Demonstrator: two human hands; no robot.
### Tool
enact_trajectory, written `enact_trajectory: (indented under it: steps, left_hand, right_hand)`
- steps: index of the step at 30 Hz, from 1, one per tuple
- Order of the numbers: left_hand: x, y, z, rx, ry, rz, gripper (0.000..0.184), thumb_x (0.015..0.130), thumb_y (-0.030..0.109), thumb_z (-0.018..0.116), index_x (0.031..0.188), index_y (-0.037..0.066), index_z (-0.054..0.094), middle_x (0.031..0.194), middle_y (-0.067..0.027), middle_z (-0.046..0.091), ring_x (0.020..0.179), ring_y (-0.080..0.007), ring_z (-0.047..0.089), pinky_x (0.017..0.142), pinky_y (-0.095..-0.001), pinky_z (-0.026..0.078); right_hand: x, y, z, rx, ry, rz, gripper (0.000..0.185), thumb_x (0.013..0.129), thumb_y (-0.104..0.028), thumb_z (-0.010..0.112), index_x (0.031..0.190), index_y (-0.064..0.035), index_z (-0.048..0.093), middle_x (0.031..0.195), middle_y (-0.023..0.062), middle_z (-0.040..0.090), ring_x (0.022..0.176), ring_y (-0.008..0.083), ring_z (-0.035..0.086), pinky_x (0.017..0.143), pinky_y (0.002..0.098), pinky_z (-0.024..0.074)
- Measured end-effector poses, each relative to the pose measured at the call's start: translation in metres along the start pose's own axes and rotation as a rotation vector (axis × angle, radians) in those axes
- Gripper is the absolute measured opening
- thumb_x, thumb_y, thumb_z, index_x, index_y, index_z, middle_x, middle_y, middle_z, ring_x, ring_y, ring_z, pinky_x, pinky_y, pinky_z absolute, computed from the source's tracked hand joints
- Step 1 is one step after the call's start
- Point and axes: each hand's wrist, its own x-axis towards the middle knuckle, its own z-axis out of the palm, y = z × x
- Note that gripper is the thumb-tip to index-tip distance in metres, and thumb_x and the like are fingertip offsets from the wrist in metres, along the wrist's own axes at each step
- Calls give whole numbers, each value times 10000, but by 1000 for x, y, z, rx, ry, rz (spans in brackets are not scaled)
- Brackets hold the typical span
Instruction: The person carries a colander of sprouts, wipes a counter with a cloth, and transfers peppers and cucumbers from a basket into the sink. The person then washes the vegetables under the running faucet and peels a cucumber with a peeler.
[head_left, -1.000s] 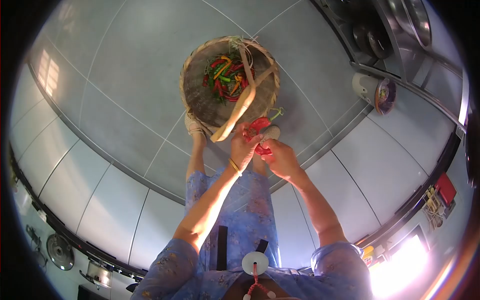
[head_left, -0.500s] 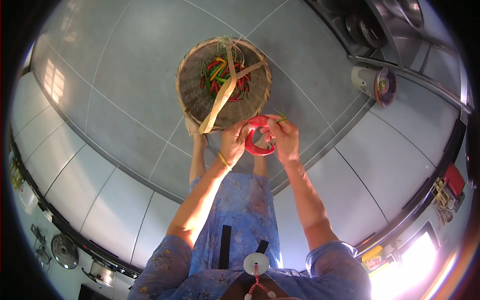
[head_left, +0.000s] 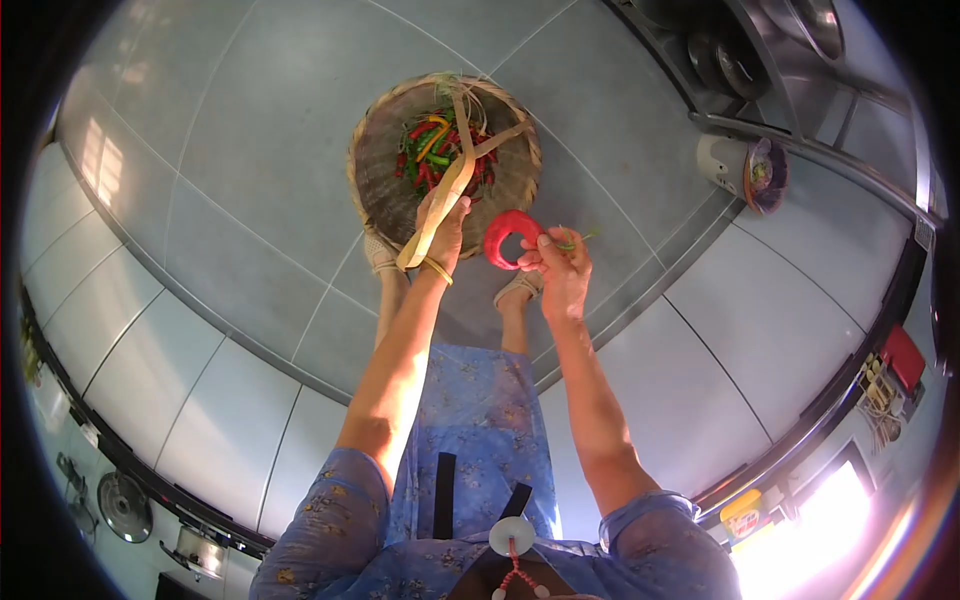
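Note:
My right hand [head_left: 562,275] is closed on a large curled red chili pepper [head_left: 494,240], holding it near its green stem, in front of the basket. My left hand [head_left: 451,232] is at the near rim of the round woven basket [head_left: 365,185], with the flat basket handle [head_left: 440,205] crossing over it. That handle hides part of the fingers, so I cannot tell whether they grip anything. Inside the basket lies a heap of small red, green and yellow chili peppers [head_left: 432,145].
The basket stands on a grey tiled floor [head_left: 270,120], close to my feet in woven slippers [head_left: 518,287]. White cabinets [head_left: 690,370] curve around on both sides. At the upper right, a metal rack [head_left: 800,130] holds pans, near a pale bin [head_left: 722,160] and a bowl [head_left: 766,180].
My left hand has let go of the large red chili pepper and moved up and left to the basket handle. My right hand keeps the pepper, which has shifted slightly upward.

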Motion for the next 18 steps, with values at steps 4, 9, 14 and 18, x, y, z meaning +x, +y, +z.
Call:
enact_trajectory:
  steps: [4,9,14,18]
  left_hand:
    - [-10,-5,5,141,157,216,551,738,295,748,1144,25,491,927,-72,601,815,-161,564,792,-272,430]
    - [-35,32,21,-160,67,-681,595,793,469,645,1107,-17,507,916,-142,624,838,-273,617,772,-383,482]
    - [-35,-1,9,-577,-261,-487,310,949,160,364,1056,-73,539,930,-158,615,826,-242,609,767,-427,494]
    - [-40,1,17,-458,-41,-421,296,902,73,306,1038,-66,530,843,-120,586,753,-227,585,728,-410,492]
  right_hand:
    - [2,8,0,-67,-56,-59,120,822,0,585,905,30,504,836,148,630,641,193,632,592,285,520]
    - [-3,33,-5,-447,-151,-365,153,805,-4,615,924,0,518,871,103,645,704,161,649,640,277,518]
    - [-9,31,-5,-539,-184,-171,162,781,9,621,910,-11,525,877,108,659,764,197,663,661,292,513]
    - [2,15,-7,-1013,-263,-214,100,798,-72,591,852,-8,536,855,165,645,767,329,632,682,378,500]
